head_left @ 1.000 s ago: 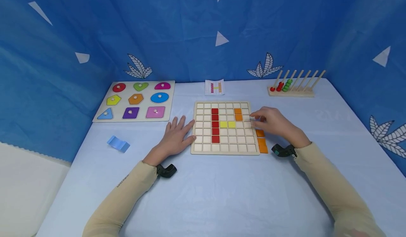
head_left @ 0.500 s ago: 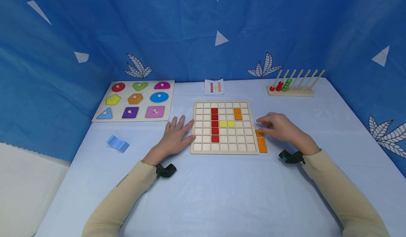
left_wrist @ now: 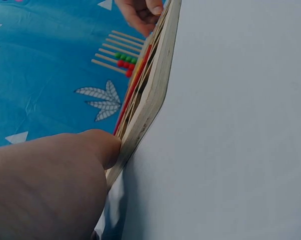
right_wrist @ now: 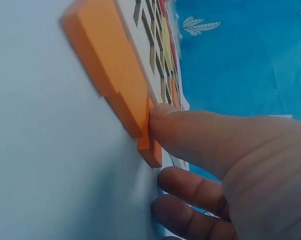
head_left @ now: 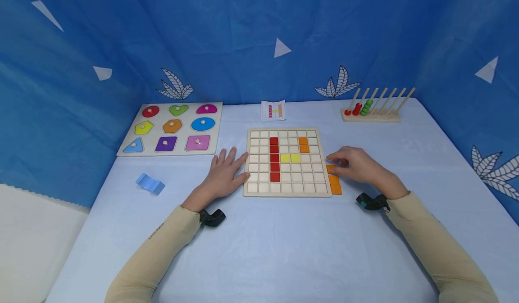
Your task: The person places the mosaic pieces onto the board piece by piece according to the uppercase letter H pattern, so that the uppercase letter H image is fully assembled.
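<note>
A wooden grid board [head_left: 263, 187] lies mid-table, with a column of red tiles [head_left: 275, 158], two yellow tiles [head_left: 290, 158] and two orange tiles [head_left: 303, 145] in its cells. My left hand [head_left: 223, 177] rests with spread fingers at its left edge; the left wrist view has the thumb [left_wrist: 103, 147] against the rim. Beside the right edge, my right hand [head_left: 357, 164] pinches an orange tile [right_wrist: 149, 147]; the thumb covers part of it and the index fingertip is hidden. More orange tiles [right_wrist: 103, 47] lie in line along that edge.
A pattern card [head_left: 273, 110] lies behind the board. To the left are a knobbed shape puzzle [head_left: 184, 132] and a folded blue piece [head_left: 150, 183]. A peg rack with beads [head_left: 371, 116] stands at the back right, before the blue backdrop [head_left: 227, 33].
My right hand has moved from the board's right edge back and slightly outward to the loose orange tiles, and its thumb has come onto one. The left hand has stayed put.
</note>
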